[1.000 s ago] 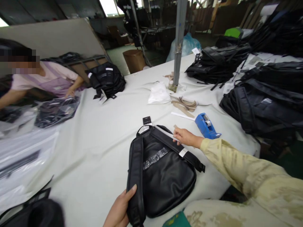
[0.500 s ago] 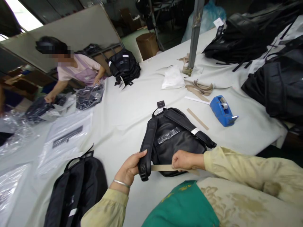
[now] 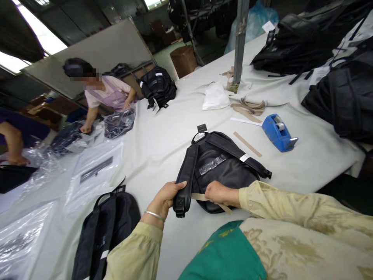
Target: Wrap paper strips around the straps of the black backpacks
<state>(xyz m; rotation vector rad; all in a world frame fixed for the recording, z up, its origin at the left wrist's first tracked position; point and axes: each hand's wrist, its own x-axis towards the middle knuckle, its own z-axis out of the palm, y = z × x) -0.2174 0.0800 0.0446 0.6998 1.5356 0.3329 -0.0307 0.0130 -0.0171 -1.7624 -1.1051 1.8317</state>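
Note:
A black backpack (image 3: 224,171) lies back-side up on the white table (image 3: 163,144), its two shoulder straps towards me. My left hand (image 3: 164,198) is closed round the lower end of the left shoulder strap (image 3: 184,182). My right hand (image 3: 217,193) is closed on a beige paper strip (image 3: 201,197) that runs from that strap end across the bag's bottom edge. A small black hang tag (image 3: 201,128) sits at the bag's top handle.
A blue tape dispenser (image 3: 278,133) and a loose beige strip (image 3: 247,144) lie right of the bag. Another black backpack (image 3: 107,233) lies near left. Piles of black bags (image 3: 335,93) fill the right. Two other people handle bags in clear plastic (image 3: 119,121) at far left. A metal post (image 3: 239,42) stands behind.
My right hand left the far strap, took a beige strip and brought it to the bag's near edge. My left hand shifted its grip up the left strap end. The view swung left.

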